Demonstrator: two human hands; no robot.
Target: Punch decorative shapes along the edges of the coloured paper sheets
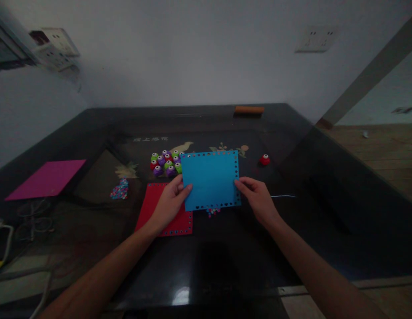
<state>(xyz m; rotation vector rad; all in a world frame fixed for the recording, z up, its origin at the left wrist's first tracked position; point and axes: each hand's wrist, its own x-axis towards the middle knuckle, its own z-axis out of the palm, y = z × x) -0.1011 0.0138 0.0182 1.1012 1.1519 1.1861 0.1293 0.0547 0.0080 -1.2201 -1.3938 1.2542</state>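
Note:
A blue paper sheet with small shapes punched along its edges is held above the dark table. My left hand pinches its left edge, thumb on top. My right hand pinches its right edge. Under my left hand lies a red sheet with a punched border along its bottom edge. A few coloured paper bits lie just below the blue sheet.
A cluster of small green, purple and red craft punches sits behind the blue sheet. A lone red punch stands to the right. A pile of confetti and a magenta sheet lie left. An orange block is at the far edge.

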